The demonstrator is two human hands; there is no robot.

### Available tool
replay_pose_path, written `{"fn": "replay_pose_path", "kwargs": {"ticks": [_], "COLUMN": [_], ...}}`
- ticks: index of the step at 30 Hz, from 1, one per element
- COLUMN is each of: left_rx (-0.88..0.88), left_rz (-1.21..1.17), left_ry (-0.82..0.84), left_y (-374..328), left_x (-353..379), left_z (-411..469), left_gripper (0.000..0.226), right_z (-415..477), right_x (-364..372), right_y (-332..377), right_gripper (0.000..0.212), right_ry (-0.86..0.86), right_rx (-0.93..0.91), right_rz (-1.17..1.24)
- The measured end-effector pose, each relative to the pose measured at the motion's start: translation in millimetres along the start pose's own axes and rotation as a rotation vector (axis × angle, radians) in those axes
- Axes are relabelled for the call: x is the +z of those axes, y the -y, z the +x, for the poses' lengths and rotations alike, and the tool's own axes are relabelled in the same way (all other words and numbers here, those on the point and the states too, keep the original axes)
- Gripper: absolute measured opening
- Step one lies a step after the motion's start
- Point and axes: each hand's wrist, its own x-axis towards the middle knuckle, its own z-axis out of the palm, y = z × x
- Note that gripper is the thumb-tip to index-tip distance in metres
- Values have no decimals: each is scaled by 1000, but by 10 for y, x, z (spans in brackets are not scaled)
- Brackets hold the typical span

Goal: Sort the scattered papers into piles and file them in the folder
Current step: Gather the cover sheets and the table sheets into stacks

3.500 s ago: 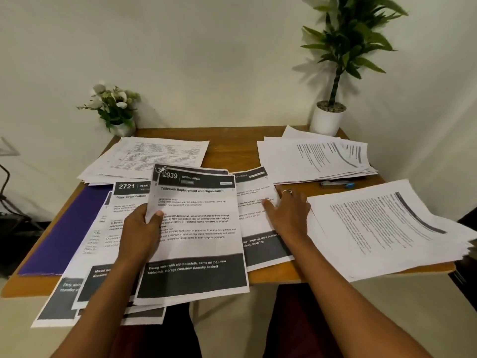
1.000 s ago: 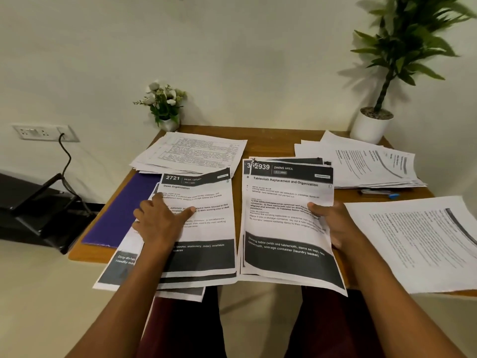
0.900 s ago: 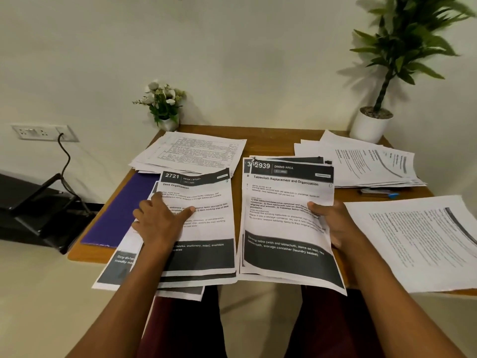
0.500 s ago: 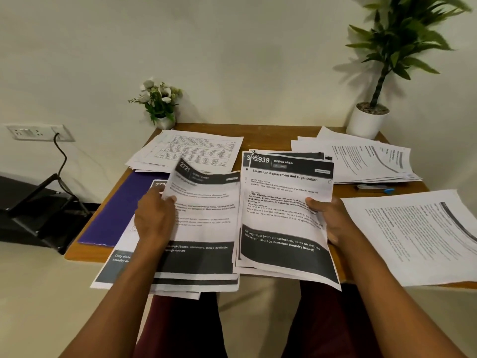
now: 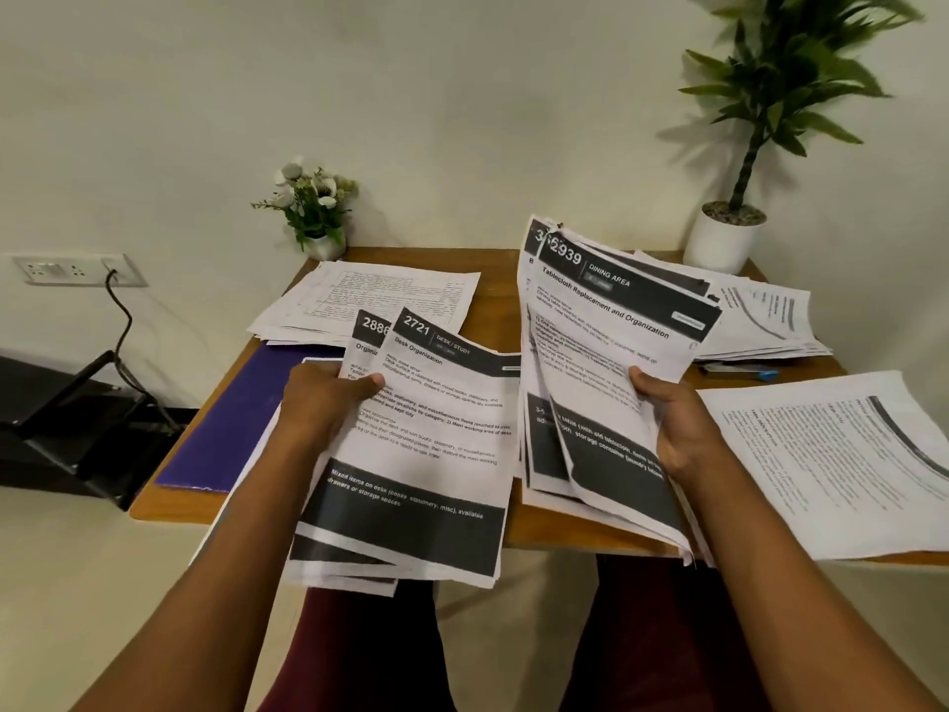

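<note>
- The purple folder (image 5: 226,429) lies closed along the left edge of the desk (image 5: 498,295).
- Just right of the folder, the left grip (image 5: 321,403) curls round the side of a sheaf headed "2721 Desk Organization" (image 5: 431,454), thumb on top. The sheaf is tilted up and hides the folder's right edge.
- Further right of the folder, the right grip (image 5: 678,429) clasps a thicker sheaf headed "2939 Dining Area" (image 5: 595,341), raised steeply.
- Behind the folder a flat pile of printed sheets (image 5: 369,295) overlaps its far end, and behind that stands a small flower pot (image 5: 313,213).
- Well right of the folder, a far pile (image 5: 765,321) is partly hidden by the raised sheaf. A pen (image 5: 739,372) and a near pile (image 5: 832,465) lie in front of it.
- A tall plant in a white pot (image 5: 726,238) stands at the desk's back right corner.
- Left of the folder, off the desk, a wall socket (image 5: 77,269) with a cable (image 5: 120,326).
</note>
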Motion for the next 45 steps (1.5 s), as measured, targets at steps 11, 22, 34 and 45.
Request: {"fn": "replay_pose_path", "kwargs": {"ticks": [11, 22, 34, 45], "left_rx": [-20, 218, 234, 277], "left_rz": [-95, 119, 84, 177], "left_ry": [28, -156, -207, 36], "left_y": [-136, 277, 592, 387], "left_x": [424, -227, -221, -173], "left_z": [28, 237, 199, 115], "left_gripper": [25, 16, 14, 36], "right_z": [-106, -68, -26, -26], "right_x": [90, 93, 14, 8], "right_y": [-56, -252, -340, -365], "right_gripper": [80, 89, 56, 68], "right_ry": [-7, 6, 17, 3], "right_rx": [56, 26, 42, 18], "right_rz": [43, 29, 70, 35]}}
